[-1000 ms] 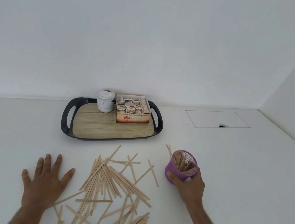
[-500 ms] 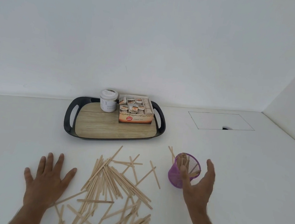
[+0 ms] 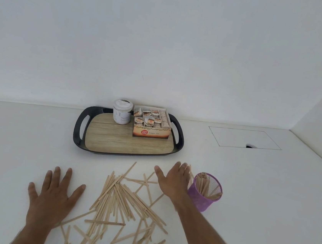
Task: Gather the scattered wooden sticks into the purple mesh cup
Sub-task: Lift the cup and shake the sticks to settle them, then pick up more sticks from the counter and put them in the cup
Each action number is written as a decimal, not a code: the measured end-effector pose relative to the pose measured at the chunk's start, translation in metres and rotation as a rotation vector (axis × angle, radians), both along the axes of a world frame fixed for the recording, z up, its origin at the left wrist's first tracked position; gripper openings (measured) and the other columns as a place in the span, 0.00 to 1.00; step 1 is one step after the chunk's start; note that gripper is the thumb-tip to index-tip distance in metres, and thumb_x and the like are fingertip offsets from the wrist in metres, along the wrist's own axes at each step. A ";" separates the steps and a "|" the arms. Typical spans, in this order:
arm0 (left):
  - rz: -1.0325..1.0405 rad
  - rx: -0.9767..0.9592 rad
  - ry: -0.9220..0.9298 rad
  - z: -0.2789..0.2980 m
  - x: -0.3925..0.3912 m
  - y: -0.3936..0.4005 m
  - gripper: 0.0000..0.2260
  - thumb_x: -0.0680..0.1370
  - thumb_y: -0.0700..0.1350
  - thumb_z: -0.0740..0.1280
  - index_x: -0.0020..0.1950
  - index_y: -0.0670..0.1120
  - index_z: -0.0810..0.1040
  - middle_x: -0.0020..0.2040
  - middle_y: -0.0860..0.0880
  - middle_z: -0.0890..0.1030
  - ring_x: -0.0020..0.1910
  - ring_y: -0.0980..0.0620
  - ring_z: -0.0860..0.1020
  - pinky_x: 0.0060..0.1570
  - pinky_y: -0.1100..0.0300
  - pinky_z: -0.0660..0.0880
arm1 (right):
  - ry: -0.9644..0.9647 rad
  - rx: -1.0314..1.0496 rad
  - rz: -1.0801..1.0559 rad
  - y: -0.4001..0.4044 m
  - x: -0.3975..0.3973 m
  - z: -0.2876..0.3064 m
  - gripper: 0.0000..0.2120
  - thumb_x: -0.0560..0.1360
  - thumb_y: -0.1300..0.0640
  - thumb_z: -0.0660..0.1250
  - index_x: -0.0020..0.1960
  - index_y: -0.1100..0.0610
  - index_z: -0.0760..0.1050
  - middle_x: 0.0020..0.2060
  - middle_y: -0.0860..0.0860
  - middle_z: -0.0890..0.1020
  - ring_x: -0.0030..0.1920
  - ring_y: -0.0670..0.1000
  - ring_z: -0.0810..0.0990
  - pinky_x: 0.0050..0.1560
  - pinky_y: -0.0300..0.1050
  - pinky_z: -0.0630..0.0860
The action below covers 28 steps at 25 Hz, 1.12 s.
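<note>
Many pale wooden sticks point(image 3: 120, 203) lie scattered in a loose heap on the white table, reaching down to the bottom edge. The purple mesh cup point(image 3: 203, 199) stands upright to the right of the heap with several sticks inside. My right hand point(image 3: 175, 180) hovers open just left of the cup, above the heap's far right sticks, holding nothing. It hides a few sticks behind its fingers. My left hand point(image 3: 52, 199) lies flat, fingers spread, on the table left of the heap.
A black tray point(image 3: 80, 130) with a wood-look base sits behind the sticks, carrying a white jar point(image 3: 122, 111) and an open box of tea bags point(image 3: 151, 124). A rectangular hatch outline point(image 3: 244, 138) marks the table at back right. Walls close the back and right.
My right hand let go of the purple cup, opened, and moved left over the sticks. The cup now stands free. My left hand stayed flat in place.
</note>
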State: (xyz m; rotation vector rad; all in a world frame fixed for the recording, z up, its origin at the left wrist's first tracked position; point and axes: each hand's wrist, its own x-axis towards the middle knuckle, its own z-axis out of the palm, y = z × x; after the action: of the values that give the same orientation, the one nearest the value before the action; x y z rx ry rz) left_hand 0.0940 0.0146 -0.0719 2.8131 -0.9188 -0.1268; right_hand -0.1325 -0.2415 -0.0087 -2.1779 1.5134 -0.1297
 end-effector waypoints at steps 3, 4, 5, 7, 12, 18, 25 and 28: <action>-0.001 0.006 -0.001 0.002 -0.001 -0.001 0.38 0.73 0.71 0.39 0.80 0.56 0.46 0.82 0.48 0.49 0.80 0.48 0.46 0.74 0.37 0.46 | 0.043 0.032 -0.090 -0.012 0.002 -0.009 0.51 0.76 0.27 0.50 0.79 0.67 0.42 0.78 0.67 0.42 0.79 0.65 0.38 0.77 0.60 0.40; -0.001 0.007 0.000 0.003 -0.002 0.000 0.38 0.73 0.71 0.39 0.80 0.56 0.46 0.82 0.48 0.49 0.80 0.49 0.46 0.74 0.37 0.46 | 0.071 0.037 -0.111 -0.015 0.001 -0.011 0.52 0.75 0.26 0.49 0.79 0.67 0.41 0.78 0.68 0.41 0.78 0.66 0.37 0.77 0.60 0.40; -0.002 0.005 0.003 0.003 -0.002 0.000 0.38 0.73 0.71 0.39 0.80 0.56 0.46 0.82 0.48 0.49 0.80 0.49 0.45 0.74 0.37 0.46 | 0.095 0.050 -0.126 -0.018 0.000 -0.012 0.53 0.75 0.26 0.48 0.79 0.67 0.40 0.78 0.68 0.40 0.78 0.66 0.36 0.77 0.60 0.40; -0.003 -0.001 0.010 0.004 -0.002 0.000 0.38 0.73 0.71 0.40 0.80 0.56 0.46 0.82 0.48 0.48 0.80 0.49 0.45 0.74 0.37 0.45 | 0.116 0.116 -0.154 -0.023 -0.002 -0.012 0.55 0.73 0.24 0.47 0.79 0.67 0.38 0.78 0.68 0.39 0.78 0.66 0.36 0.77 0.60 0.39; -0.003 0.015 0.000 0.004 -0.003 -0.001 0.37 0.74 0.71 0.39 0.80 0.56 0.46 0.82 0.48 0.48 0.80 0.49 0.45 0.74 0.37 0.46 | 0.171 0.112 0.014 -0.017 -0.002 -0.019 0.57 0.70 0.21 0.40 0.79 0.66 0.37 0.79 0.64 0.39 0.79 0.62 0.35 0.76 0.59 0.36; -0.013 0.022 0.006 0.005 -0.002 0.000 0.38 0.74 0.71 0.40 0.80 0.55 0.46 0.82 0.48 0.48 0.80 0.48 0.44 0.74 0.36 0.46 | 0.065 -0.026 0.337 0.019 0.004 -0.037 0.58 0.67 0.20 0.35 0.80 0.63 0.39 0.80 0.60 0.42 0.80 0.57 0.38 0.77 0.54 0.36; -0.018 0.006 0.097 0.009 0.002 0.000 0.40 0.71 0.72 0.38 0.80 0.57 0.48 0.82 0.49 0.47 0.80 0.48 0.43 0.74 0.36 0.42 | 0.045 -0.116 0.781 0.057 -0.023 -0.030 0.51 0.75 0.25 0.49 0.80 0.58 0.36 0.81 0.54 0.41 0.79 0.51 0.35 0.79 0.56 0.39; -0.069 -0.029 0.160 0.009 0.005 0.005 0.38 0.70 0.74 0.39 0.79 0.61 0.51 0.82 0.52 0.48 0.80 0.51 0.43 0.73 0.35 0.39 | -0.013 -0.377 1.076 0.073 -0.038 -0.025 0.52 0.73 0.26 0.54 0.81 0.57 0.36 0.81 0.56 0.41 0.80 0.54 0.36 0.79 0.59 0.39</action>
State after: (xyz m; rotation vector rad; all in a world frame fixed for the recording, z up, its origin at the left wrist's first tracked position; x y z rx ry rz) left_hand 0.0995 0.0198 -0.0628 2.6987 -0.9718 -0.3388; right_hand -0.1701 -0.1684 -0.0333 -2.9605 0.1494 -0.0625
